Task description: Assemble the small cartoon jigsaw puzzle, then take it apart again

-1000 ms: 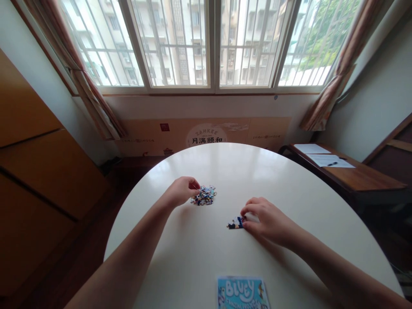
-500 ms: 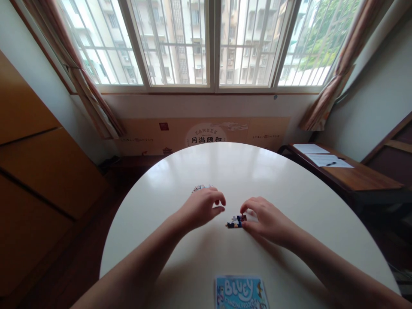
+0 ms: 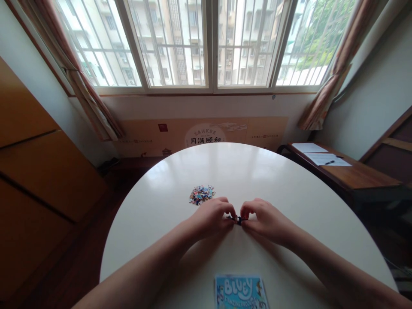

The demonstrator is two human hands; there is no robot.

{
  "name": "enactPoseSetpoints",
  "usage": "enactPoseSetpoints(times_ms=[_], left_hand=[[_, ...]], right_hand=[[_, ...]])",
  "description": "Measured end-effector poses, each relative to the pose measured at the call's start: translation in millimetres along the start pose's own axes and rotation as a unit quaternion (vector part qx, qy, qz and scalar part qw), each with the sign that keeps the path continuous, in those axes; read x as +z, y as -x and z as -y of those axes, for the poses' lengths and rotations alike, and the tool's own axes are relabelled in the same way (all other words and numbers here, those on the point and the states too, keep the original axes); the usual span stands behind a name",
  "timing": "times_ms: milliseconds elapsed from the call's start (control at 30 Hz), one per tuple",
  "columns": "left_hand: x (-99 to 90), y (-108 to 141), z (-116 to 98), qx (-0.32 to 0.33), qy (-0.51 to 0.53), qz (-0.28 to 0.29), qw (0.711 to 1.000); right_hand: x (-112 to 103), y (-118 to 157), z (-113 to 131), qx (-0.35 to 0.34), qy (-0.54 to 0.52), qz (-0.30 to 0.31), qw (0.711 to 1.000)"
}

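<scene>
A small joined strip of jigsaw puzzle pieces (image 3: pixel 238 220), dark blue and white, is between my two hands just above or on the white table. My left hand (image 3: pixel 217 214) pinches its left end between thumb and fingers. At the right end, my right hand (image 3: pixel 262 218) is closed on it the same way. Most of the strip is covered by my fingertips. Beyond my left hand lies a loose heap of small multicoloured puzzle pieces (image 3: pixel 201 195).
A blue card lettered "BLUEY" (image 3: pixel 240 292) lies at the near edge of the round white table (image 3: pixel 154 184). To the right, a wooden side table (image 3: pixel 363 174) bears papers (image 3: pixel 328 159) and a pen. An orange-brown cabinet (image 3: pixel 41 171) stands on the left.
My left hand has moved right and down from beside the heap, and now grips the strip's left end. The heap shows more fully. My right hand has kept its hold.
</scene>
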State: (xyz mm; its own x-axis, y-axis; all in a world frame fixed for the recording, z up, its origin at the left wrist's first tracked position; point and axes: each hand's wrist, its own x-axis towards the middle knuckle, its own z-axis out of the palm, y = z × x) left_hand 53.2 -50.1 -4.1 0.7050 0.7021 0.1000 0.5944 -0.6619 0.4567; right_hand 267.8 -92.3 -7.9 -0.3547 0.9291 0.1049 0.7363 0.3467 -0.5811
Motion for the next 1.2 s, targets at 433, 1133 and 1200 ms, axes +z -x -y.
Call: enactPoseSetpoints(times_ms=[433, 1133, 1200], left_hand=[[-6.1, -1, -2, -0.009, 0.036, -0.024, 0.999], [-71.1, 11, 59, -0.270, 0.021, -0.018, 0.962], [-70.5, 10, 59, -0.280, 0.000, -0.035, 0.960]], right_hand=[[2, 0, 0, -0.031, -0.066, -0.056, 0.996], [5, -1, -9, -0.033, -0.109, -0.065, 0.991], [4, -1, -9, -0.032, -0.108, -0.065, 0.992]])
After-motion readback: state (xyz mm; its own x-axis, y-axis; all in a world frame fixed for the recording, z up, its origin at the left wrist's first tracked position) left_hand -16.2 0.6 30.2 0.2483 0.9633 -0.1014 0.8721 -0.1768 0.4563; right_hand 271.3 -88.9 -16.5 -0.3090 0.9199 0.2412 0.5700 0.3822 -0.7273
